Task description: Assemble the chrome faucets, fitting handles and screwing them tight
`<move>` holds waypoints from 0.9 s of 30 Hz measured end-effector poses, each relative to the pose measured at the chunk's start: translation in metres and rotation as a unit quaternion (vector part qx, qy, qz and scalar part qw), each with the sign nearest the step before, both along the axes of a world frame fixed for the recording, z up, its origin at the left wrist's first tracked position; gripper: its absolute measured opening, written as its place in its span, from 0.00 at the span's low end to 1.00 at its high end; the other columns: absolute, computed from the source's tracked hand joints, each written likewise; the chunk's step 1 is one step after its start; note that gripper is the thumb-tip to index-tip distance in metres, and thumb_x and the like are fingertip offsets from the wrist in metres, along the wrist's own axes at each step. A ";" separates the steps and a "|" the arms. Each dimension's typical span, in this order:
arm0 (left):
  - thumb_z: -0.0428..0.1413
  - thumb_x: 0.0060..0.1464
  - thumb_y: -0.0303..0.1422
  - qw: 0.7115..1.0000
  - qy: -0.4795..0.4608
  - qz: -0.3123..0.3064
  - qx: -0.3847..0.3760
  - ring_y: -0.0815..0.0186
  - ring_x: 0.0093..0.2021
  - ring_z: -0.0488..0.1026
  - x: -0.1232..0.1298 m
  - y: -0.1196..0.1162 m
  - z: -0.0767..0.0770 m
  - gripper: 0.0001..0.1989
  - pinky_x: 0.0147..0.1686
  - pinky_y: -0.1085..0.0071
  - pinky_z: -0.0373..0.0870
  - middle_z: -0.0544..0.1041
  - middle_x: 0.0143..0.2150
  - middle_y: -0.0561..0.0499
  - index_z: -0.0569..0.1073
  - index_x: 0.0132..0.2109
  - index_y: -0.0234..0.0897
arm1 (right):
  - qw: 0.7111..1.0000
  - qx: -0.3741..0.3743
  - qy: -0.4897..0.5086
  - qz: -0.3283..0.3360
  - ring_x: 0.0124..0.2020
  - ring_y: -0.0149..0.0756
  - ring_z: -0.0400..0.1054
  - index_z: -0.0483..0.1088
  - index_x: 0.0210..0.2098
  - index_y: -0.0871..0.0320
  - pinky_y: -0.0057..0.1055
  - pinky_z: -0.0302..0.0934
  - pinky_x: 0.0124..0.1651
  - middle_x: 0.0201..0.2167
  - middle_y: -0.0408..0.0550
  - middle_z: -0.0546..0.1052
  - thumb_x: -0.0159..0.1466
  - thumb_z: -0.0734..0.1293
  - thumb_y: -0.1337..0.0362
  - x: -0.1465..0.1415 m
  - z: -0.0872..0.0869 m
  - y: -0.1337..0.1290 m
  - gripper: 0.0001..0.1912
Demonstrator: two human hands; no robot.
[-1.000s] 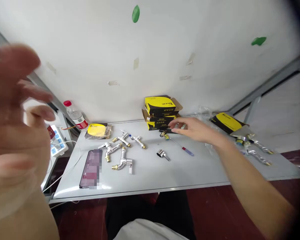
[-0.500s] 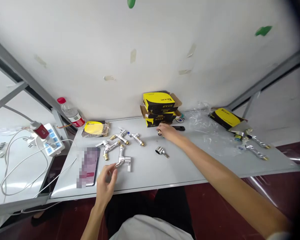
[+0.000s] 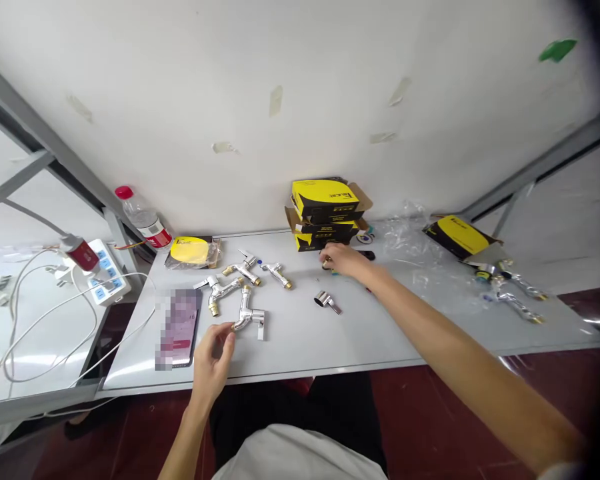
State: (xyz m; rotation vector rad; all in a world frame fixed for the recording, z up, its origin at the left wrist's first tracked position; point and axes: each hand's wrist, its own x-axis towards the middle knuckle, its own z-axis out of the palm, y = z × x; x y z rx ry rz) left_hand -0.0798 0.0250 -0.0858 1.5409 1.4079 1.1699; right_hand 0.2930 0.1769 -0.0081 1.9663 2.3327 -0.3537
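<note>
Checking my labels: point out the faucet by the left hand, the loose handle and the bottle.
Faucet (image 3: 246,314): head view, chrome body.
Loose handle (image 3: 325,300): head view, cylindrical part.
Bottle (image 3: 141,215): head view, clear wall.

Open strip along the front edge of the worktop (image 3: 300,347); crowded back and left side.
Bare surface runs from the chrome faucet (image 3: 247,313) at the left hand (image 3: 213,357) to the right forearm (image 3: 445,343), in front of the loose faucet handle (image 3: 323,299). That forearm slants over the front edge, barring a low sideways pass. Stacked boxes (image 3: 325,212) block the back edge's middle, plastic film (image 3: 405,230) on their right. Three more faucets (image 3: 225,291) and a smartphone (image 3: 191,327) obstruct the left; two faucets (image 3: 520,310) lie near the right edge.
</note>
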 end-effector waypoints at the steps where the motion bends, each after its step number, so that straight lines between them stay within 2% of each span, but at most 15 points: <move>1: 0.54 0.61 0.41 1.000 0.001 0.000 0.001 0.63 0.41 0.75 0.000 0.000 0.001 0.14 0.40 0.69 0.70 0.78 0.40 0.47 0.76 0.45 0.38 | 1.000 -0.004 -0.004 0.001 0.45 0.37 0.69 0.76 0.36 0.62 0.26 0.58 0.45 0.43 0.53 0.76 0.59 0.66 0.74 0.000 0.001 -0.001 0.08; 7: 0.53 0.61 0.40 1.000 0.001 -0.010 0.001 0.64 0.41 0.75 -0.001 0.001 0.000 0.13 0.41 0.70 0.70 0.77 0.40 0.48 0.76 0.46 0.38 | 1.000 -0.012 -0.012 0.005 0.44 0.36 0.70 0.76 0.39 0.61 0.26 0.58 0.45 0.44 0.52 0.77 0.60 0.65 0.72 0.000 -0.001 -0.004 0.09; 12: 0.53 0.62 0.40 1.000 0.005 -0.014 -0.001 0.64 0.41 0.74 -0.001 0.001 -0.002 0.13 0.40 0.70 0.69 0.77 0.40 0.48 0.75 0.45 0.38 | 1.000 -0.008 0.002 -0.001 0.44 0.36 0.69 0.76 0.36 0.62 0.25 0.58 0.45 0.41 0.53 0.77 0.57 0.66 0.73 0.001 -0.006 -0.003 0.08; 20: 0.52 0.62 0.41 1.000 0.005 -0.010 -0.006 0.64 0.41 0.74 0.001 0.000 0.000 0.13 0.40 0.70 0.69 0.77 0.40 0.48 0.75 0.45 0.38 | 0.991 0.030 0.117 -0.060 0.41 0.39 0.71 0.75 0.29 0.62 0.30 0.61 0.45 0.39 0.53 0.78 0.56 0.67 0.75 -0.004 -0.006 -0.005 0.05; 23: 0.53 0.62 0.41 1.000 0.008 -0.011 -0.001 0.66 0.39 0.72 0.001 0.003 0.004 0.13 0.40 0.70 0.68 0.77 0.39 0.49 0.75 0.45 0.38 | 0.974 0.045 0.197 -0.101 0.39 0.38 0.73 0.76 0.32 0.62 0.32 0.64 0.44 0.38 0.53 0.79 0.58 0.68 0.68 -0.004 -0.001 -0.014 0.04; 25: 0.53 0.61 0.42 1.000 0.012 -0.003 0.006 0.67 0.36 0.70 0.003 0.007 0.011 0.13 0.40 0.70 0.68 0.77 0.37 0.50 0.76 0.44 0.38 | 0.959 0.051 0.252 -0.121 0.39 0.37 0.74 0.75 0.39 0.60 0.32 0.67 0.43 0.39 0.52 0.80 0.61 0.67 0.61 -0.007 0.002 -0.026 0.10; 27: 0.54 0.61 0.42 1.000 0.011 0.002 0.010 0.67 0.35 0.70 0.008 0.011 0.020 0.13 0.39 0.70 0.68 0.77 0.36 0.51 0.76 0.45 0.39 | 0.911 0.042 0.383 -0.150 0.41 0.36 0.75 0.74 0.43 0.58 0.33 0.68 0.45 0.41 0.51 0.80 0.60 0.70 0.55 -0.015 0.004 -0.041 0.16</move>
